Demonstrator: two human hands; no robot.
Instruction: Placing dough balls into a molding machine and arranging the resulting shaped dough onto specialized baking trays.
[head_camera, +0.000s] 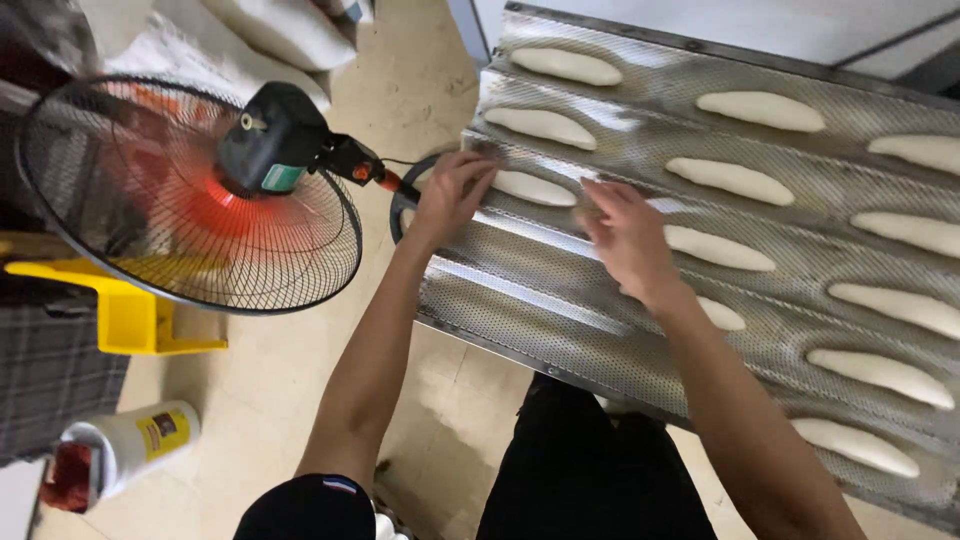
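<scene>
Both hands are being held over one dough piece (530, 187) lying in a groove of the perforated metal tray (520, 300). Left hand (452, 192) is being pressed at the piece's near end w/ fingers curled, narrow; right hand (628, 240) is being laid flat at its other end, fingers together — apparently so the piece is being kept straight along the channel. Other dough pieces (733, 180) are being kept well apart, one per groove section, prob. so they don't touch. Beside the tray a floor fan (190, 195) is being run. Lower left, a white tub (130, 445) w/ a yellow rectangular label is lying on its side — print too small to tell.
</scene>
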